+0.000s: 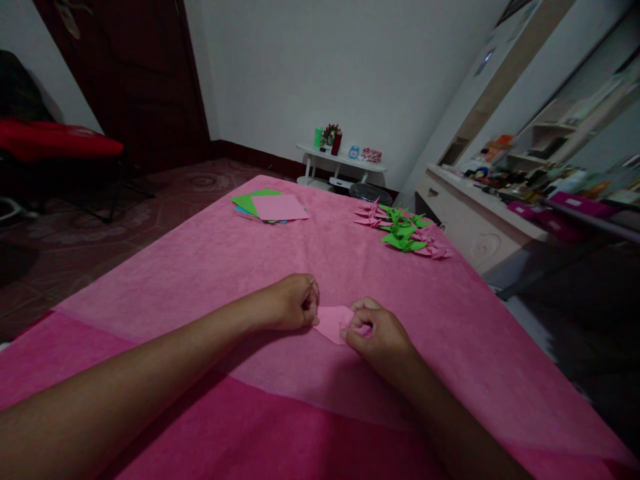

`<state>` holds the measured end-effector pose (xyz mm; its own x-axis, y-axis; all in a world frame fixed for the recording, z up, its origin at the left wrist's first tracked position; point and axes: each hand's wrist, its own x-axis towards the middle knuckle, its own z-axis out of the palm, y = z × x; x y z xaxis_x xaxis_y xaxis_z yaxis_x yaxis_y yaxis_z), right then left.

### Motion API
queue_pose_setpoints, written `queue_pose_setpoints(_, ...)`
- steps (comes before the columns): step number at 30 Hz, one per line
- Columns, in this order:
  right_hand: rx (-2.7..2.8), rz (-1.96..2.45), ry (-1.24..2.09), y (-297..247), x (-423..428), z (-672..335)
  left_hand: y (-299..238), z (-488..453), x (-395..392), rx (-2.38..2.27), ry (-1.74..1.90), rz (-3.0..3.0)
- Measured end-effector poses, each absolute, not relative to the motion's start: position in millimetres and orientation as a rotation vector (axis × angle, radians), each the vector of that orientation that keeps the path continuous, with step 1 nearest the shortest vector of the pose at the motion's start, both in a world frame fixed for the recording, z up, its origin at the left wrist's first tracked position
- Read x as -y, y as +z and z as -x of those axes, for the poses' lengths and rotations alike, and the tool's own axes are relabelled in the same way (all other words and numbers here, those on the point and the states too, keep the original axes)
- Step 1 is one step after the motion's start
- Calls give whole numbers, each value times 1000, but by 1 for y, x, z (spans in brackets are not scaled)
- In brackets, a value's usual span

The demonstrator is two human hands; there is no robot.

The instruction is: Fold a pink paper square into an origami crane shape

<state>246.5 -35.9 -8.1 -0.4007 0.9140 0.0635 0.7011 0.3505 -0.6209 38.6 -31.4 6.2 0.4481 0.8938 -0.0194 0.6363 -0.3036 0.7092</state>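
A small folded piece of pink paper (332, 323) lies between my two hands, low over the pink cloth. My left hand (297, 302) is closed, its thumb and fingers pinching the paper's left corner. On the opposite side my right hand (381, 335) pinches the paper's right edge between thumb and forefinger, the other fingers curled. Parts of both edges are hidden behind the fingertips. Farther back to the left rests a stack of square paper sheets (281, 207), pink on top with green and blue beneath. Several folded pink and green paper cranes (404, 233) sit in a pile at the back right.
The pink cloth (210, 267) covers the table. Beyond its far edge stands a small white side table (345, 159) with decorations. A cluttered dresser (480, 213) is on the right. On the left are a chair with a red cover (55, 141) and a dark door (135, 80).
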Motion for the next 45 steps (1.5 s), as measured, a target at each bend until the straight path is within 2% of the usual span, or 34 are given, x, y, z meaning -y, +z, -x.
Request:
queue_pose_setpoints(12, 2275, 1470, 659, -7, 36, -247, 3, -30, 29, -1353, 480, -2173)
queue_pose_setpoints(18, 2259, 1511, 633, -5, 38, -245, -3, -14, 18, -1163, 574, -1724)
queue_pose_setpoints(23, 2167, 1394, 618, -13, 40, -245, -3, -29, 23, -1082, 815, -1673)
queue_pose_setpoints(31, 2147, 1174, 715, -13, 41, -239, -1, -45, 32, -996, 725, -1824)
queue_pose_setpoints(37, 2083, 1132, 812, 13, 39, -232, 1, -40, 31, -869, 699, -1338)
queue_pose_setpoints(41, 1730, 1079, 777, 46, 22, -226, 4, -41, 34, -785, 835, -908)
queue_pose_setpoints(45, 1510, 1070, 1053, 64, 17, -214, 2, -48, 34, -561, 961, -645)
